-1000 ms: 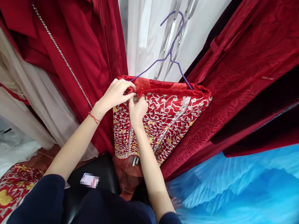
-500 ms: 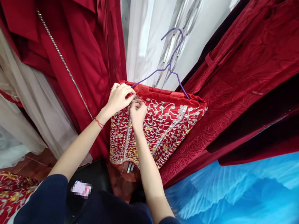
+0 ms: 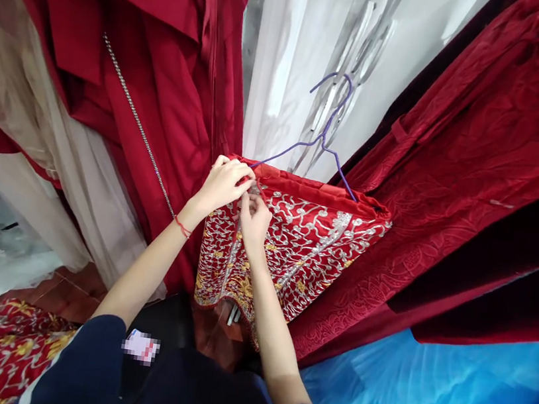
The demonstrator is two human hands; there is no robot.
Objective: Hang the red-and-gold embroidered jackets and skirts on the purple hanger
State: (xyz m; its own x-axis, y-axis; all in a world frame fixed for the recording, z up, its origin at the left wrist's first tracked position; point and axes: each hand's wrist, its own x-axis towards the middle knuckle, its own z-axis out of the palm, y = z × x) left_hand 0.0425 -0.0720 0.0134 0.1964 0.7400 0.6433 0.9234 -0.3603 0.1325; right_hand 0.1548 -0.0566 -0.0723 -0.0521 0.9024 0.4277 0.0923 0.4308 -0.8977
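Observation:
A red garment [image 3: 311, 224] with silver and gold embroidery hangs in front of me from a purple wire hanger [image 3: 324, 133]. Its plain red top band runs along the upper edge, and it tilts down to the right. My left hand [image 3: 225, 186] is closed on the band's left end, fingers bent over the edge beside the hanger's left arm. Just below and to the right, my right hand [image 3: 255, 225] pinches at the embroidered cloth under the band. Whatever small part lies between the fingertips is too hidden to make out.
Dark red dresses [image 3: 167, 74] hang on the left, one with a beaded chain [image 3: 135, 119]. More red gowns [image 3: 452, 187] and a blue pleated gown [image 3: 422, 397] fill the right. White cabinet doors [image 3: 289, 64] stand behind. Another embroidered red cloth [image 3: 2, 352] lies lower left.
The view has shifted, so the garment and hanger appear further right and slightly lower. My right fingers have opened a little from their tighter curl; my left hand keeps its place on the band.

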